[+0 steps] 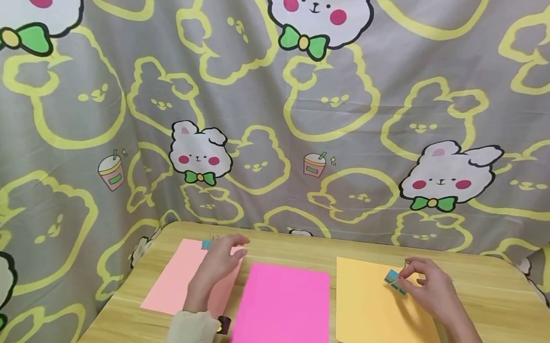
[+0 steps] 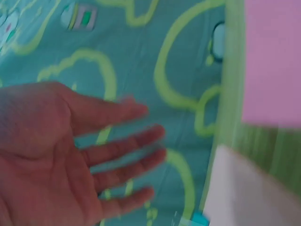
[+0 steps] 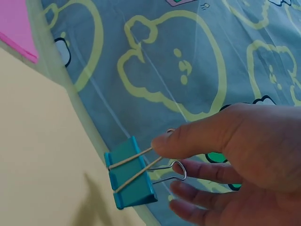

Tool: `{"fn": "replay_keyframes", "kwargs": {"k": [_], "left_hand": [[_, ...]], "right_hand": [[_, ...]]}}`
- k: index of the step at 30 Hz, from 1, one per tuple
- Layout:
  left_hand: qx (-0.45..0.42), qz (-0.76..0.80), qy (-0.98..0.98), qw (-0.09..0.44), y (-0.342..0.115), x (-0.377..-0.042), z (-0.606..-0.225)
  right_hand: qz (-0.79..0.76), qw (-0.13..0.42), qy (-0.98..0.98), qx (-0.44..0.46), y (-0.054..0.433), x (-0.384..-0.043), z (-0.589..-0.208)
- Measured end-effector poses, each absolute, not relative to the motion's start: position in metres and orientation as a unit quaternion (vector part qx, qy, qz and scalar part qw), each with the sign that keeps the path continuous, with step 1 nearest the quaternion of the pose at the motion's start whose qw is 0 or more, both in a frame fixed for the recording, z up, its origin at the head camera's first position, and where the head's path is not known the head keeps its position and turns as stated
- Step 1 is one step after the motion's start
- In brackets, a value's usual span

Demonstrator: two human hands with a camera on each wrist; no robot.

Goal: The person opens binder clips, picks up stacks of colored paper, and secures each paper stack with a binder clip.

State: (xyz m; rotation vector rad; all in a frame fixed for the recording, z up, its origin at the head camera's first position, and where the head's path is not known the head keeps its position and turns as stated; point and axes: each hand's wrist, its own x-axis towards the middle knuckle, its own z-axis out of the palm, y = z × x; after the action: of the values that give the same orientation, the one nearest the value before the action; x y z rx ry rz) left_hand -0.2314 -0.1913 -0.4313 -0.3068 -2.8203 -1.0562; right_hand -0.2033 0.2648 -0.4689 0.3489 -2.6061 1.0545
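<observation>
My right hand (image 1: 430,290) pinches a teal binder clip (image 3: 127,174) by its wire handles, thumb on one side and fingertips on the other. In the head view the clip hangs over the upper right part of an orange-yellow stack of paper (image 1: 365,318). My left hand (image 1: 216,262) is empty, its fingers spread apart and nearly straight in the left wrist view. It hovers over the right side of a light pink stack of paper (image 1: 172,283). Another teal binder clip (image 1: 206,245) sits at the top edge of that pink stack, next to the hand.
Between the two stacks lies a bright pink stack of paper (image 1: 283,316) on the wooden table (image 1: 292,248). A patterned grey curtain (image 1: 281,106) hangs right behind the table's back edge and along its left side.
</observation>
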Motion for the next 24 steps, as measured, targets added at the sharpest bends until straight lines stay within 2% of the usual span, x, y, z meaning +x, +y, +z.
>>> {"fn": "replay_keyframes", "kwargs": {"k": [7,14,24], "left_hand": [[-0.130,-0.303,-0.944,-0.013,-0.146,-0.229,-0.441],[-0.205,-0.267,-0.941,0.005,-0.120,-0.236,-0.469],[-0.214,-0.232,-0.949,-0.013,-0.109,-0.237,-0.482]], "right_hand": [[0.377,0.155,-0.902,0.141,0.261,-0.203,-0.474],[0.369,0.152,-0.906,0.143,0.262,-0.203,-0.476],[0.369,0.141,-0.907,0.146,0.262,-0.204,-0.473]]}}
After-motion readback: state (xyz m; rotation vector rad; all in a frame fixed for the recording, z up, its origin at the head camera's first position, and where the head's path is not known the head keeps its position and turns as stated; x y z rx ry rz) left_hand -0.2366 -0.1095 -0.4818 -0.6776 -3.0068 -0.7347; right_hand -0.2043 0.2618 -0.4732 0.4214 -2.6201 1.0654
